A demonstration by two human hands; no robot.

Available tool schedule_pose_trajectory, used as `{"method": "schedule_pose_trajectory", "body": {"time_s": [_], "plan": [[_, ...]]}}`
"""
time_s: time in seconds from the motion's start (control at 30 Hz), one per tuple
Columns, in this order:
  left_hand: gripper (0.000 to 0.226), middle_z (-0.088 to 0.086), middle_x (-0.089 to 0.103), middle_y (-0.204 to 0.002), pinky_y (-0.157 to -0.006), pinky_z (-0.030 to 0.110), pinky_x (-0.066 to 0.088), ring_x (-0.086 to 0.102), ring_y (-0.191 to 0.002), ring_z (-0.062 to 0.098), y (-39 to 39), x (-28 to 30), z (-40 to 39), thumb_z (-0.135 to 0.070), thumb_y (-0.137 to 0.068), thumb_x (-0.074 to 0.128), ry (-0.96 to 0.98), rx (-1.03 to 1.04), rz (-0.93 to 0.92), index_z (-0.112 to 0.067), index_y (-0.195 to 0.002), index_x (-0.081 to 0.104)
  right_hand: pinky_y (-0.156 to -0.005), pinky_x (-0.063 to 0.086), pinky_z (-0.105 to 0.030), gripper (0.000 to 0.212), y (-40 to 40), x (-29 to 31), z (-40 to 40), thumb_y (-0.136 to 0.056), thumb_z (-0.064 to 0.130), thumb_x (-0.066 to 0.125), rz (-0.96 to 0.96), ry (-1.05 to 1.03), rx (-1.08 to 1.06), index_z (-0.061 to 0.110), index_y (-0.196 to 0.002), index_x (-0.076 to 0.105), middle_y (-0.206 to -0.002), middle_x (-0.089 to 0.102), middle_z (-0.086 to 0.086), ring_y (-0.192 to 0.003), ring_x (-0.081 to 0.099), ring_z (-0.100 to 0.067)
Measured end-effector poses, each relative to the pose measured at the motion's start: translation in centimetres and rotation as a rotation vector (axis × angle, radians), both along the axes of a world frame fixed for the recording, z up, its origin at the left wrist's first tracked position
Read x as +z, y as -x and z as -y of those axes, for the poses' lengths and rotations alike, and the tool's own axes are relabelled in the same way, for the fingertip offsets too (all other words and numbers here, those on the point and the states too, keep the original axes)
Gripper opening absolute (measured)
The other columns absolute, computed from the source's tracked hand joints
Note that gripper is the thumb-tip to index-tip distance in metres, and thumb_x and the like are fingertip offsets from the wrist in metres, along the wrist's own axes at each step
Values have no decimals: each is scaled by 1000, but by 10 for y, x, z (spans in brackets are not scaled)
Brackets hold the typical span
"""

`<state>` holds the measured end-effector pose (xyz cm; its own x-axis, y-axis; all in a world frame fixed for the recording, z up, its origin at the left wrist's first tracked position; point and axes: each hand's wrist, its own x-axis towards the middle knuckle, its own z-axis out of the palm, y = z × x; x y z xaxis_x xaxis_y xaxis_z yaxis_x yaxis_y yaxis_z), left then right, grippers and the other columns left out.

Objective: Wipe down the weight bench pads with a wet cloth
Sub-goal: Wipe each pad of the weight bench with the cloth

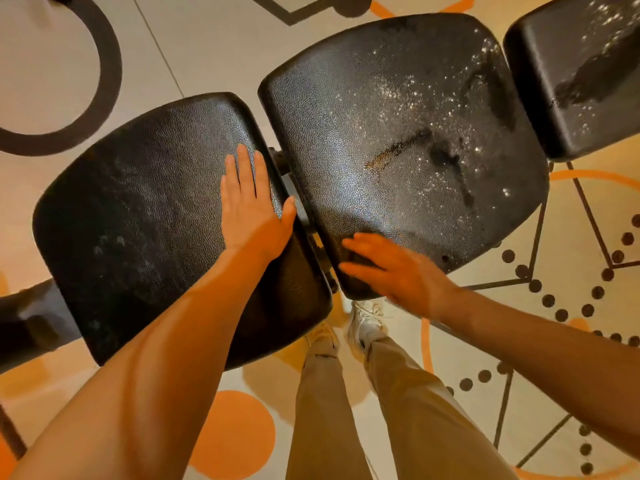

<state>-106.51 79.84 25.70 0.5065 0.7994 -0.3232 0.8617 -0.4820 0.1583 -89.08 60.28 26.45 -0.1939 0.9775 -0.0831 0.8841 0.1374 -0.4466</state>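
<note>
Three black textured bench pads lie below me. My left hand point(251, 206) rests flat, fingers together, on the right part of the left pad point(138, 220). The middle pad point(398, 133) carries white specks, a brown streak and dark wet patches. My right hand point(391, 268) is blurred, fingers spread, over that pad's near corner, holding nothing. The right pad point(571, 71) also shows white specks and a dark smear. No cloth is in view.
A dark metal hinge point(298, 188) sits in the gap between the left and middle pads. My legs in tan trousers and light shoes point(367, 320) stand just in front of the bench. The floor has orange and black patterns.
</note>
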Motion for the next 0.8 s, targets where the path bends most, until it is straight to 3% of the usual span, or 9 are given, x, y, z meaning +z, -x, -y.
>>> {"method": "schedule_pose_trajectory", "body": {"time_s": [0.07, 0.17, 0.23, 0.3, 0.4, 0.53, 0.67, 0.73, 0.8], "plan": [[81, 16, -14, -161, -121, 42, -6, -15, -148, 32, 0, 1, -1, -51, -100, 35, 15, -6, -12, -8, -154, -6, -110, 37, -47, 41, -24, 1, -8, -99, 42, 44, 55, -31, -136, 25, -134, 58, -148, 44, -8, -138, 38, -26], [84, 16, -16, -160, -121, 42, -7, -17, -147, 32, -1, 2, 0, -54, -98, 35, 20, -5, -23, -7, -153, -8, -109, 35, -53, 37, -39, -4, -17, -101, 24, 45, 18, -56, -498, 10, -133, 58, -144, 43, -21, -134, 38, -39], [90, 17, -17, -160, -120, 43, -8, -18, -147, 33, -2, 2, 1, -59, -95, 37, 24, -7, -24, -6, -153, -9, -112, 31, -53, 36, -25, -6, -17, -100, 19, 46, -31, -77, -603, 7, -131, 59, -143, 43, -23, -134, 37, -42], [96, 17, -17, -160, -119, 42, -10, -18, -147, 33, -2, 3, 0, -63, -93, 39, 42, -2, -12, -6, -153, -8, -117, 26, -45, 34, -2, -8, -10, -99, 15, 48, -81, -110, -543, 5, -129, 61, -142, 45, -24, -136, 36, -40], [101, 18, -16, -160, -118, 42, -10, -17, -147, 34, 0, 4, -1, -68, -89, 39, 45, -29, -8, -5, -153, -7, -116, 25, -36, 35, 26, -8, 11, -97, 14, 45, -90, -94, -247, 7, -126, 64, -141, 49, -20, -134, 38, -37], [109, 19, -12, -161, -120, 45, -6, -13, -148, 35, 1, 5, 1, -73, -78, 34, 37, -24, -9, -4, -153, -3, -110, 32, -36, 38, 19, -10, 24, -99, 16, 43, -41, -46, 40, 16, -133, 59, -145, 47, -13, -138, 35, -33], [117, 19, -12, -160, -121, 45, -5, -14, -148, 34, -1, 5, 3, -82, -74, 30, 36, -10, -10, -3, -154, -3, -104, 45, -42, 45, -27, -11, 4, -94, 13, 57, -29, -41, 356, 19, -138, 50, -147, 44, -13, -138, 38, -33], [119, 20, -11, -160, -121, 45, -5, -13, -148, 34, -1, 5, 4, -86, -73, 28, 27, -7, -6, -3, -154, -3, -100, 43, -37, 41, -49, -4, -15, -96, 21, 52, -18, -15, 377, 20, -137, 54, -150, 42, -10, -139, 38, -31], [122, 20, -11, -160, -121, 45, -4, -13, -148, 34, 0, 5, 5, -88, -71, 27, 19, -11, -9, -3, -154, -2, -100, 39, -33, 40, -67, 0, -36, -99, 27, 44, -8, -9, 182, 22, -137, 54, -151, 39, -11, -138, 37, -29]]}}
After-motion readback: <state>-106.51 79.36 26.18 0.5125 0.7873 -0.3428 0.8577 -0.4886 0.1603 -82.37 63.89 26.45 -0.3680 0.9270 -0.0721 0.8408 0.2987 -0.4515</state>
